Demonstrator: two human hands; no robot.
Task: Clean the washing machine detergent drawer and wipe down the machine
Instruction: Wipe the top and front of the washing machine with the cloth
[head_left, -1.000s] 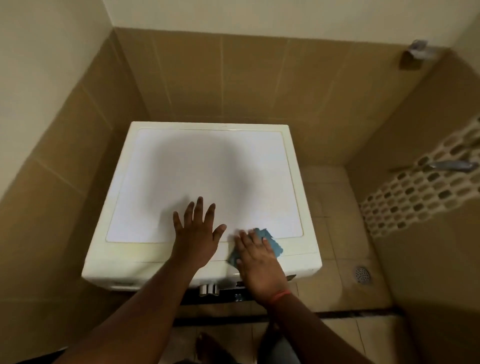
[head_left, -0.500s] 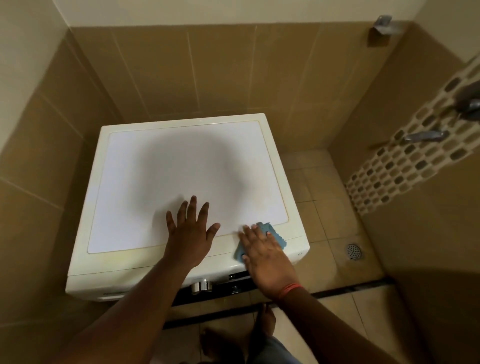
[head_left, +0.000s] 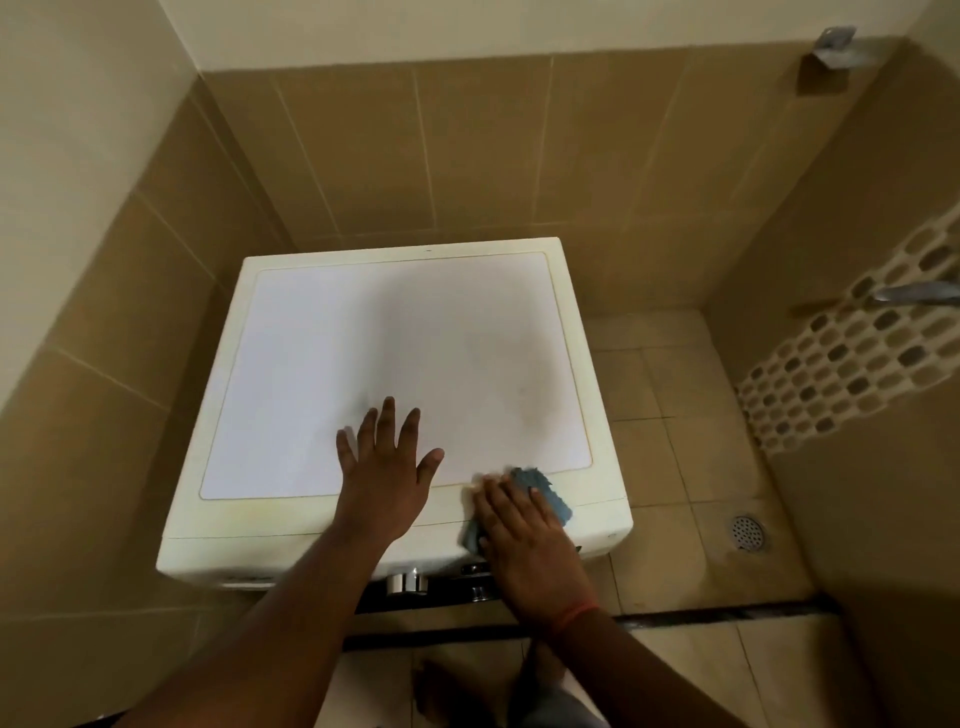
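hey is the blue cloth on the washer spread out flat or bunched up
Bunched up: the small blue cloth sits crumpled under the flat right hand at the white washing machine top's front edge.

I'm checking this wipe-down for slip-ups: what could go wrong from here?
1. The right hand presses the blue cloth at the washing machine top's front edge; it may slide off onto the control knob.
2. The left hand lies flat on the top, so that patch may go unwiped.
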